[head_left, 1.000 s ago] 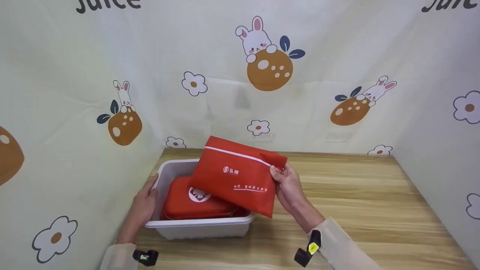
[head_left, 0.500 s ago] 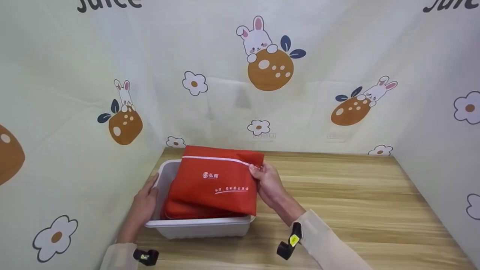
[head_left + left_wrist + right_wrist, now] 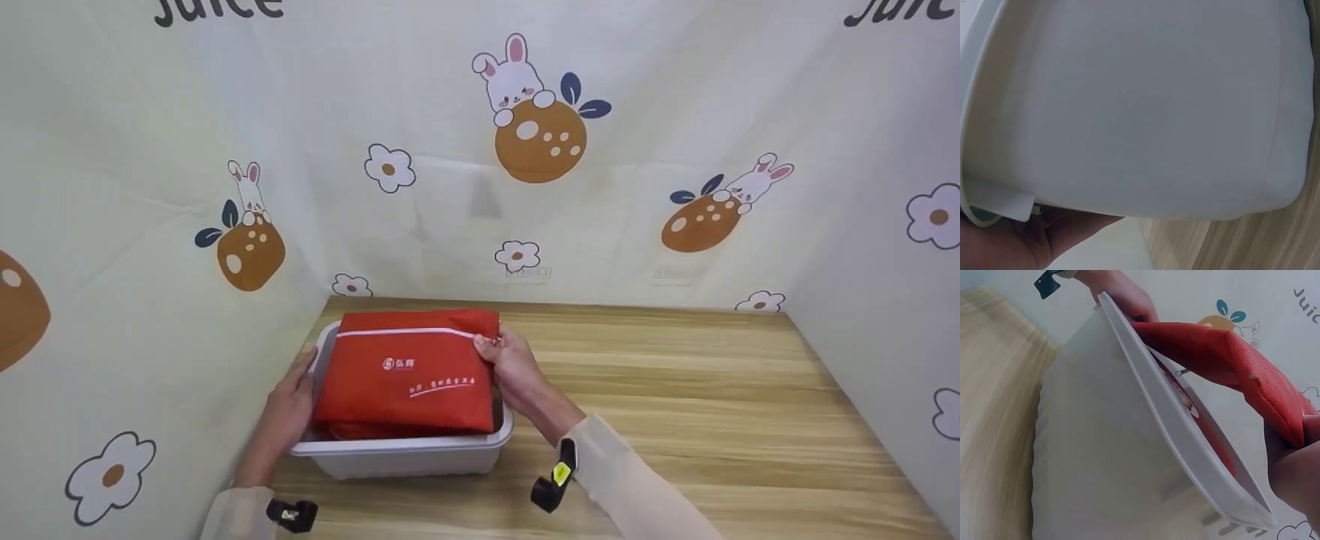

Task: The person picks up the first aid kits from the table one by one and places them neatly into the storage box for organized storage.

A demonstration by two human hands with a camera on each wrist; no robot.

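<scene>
A flat red fabric pouch (image 3: 405, 382), with a white stripe and white printing, lies across the mouth of a light grey plastic bin (image 3: 405, 461). My right hand (image 3: 521, 375) pinches its upper right corner, thumb on top. That side of the pouch is lifted above the rim in the right wrist view. Beneath it sits a red case (image 3: 1219, 441) with a white emblem, mostly covered from above. At the bin's left side, my left hand (image 3: 286, 409) grips the rim; the left wrist view shows its fingers (image 3: 1075, 228) behind the bin wall.
The bin stands at the left of a wood-grain table (image 3: 675, 420). Close on its left is a printed cloth wall (image 3: 150, 300); similar cloth rises behind and on the right. Each wrist wears a black strap-on camera, such as the right wrist camera (image 3: 553, 480).
My right hand has carried the pouch left and lowered it over the bin, levelling it and covering the case's emblem in the head view. The left hand has stayed at the rim.
</scene>
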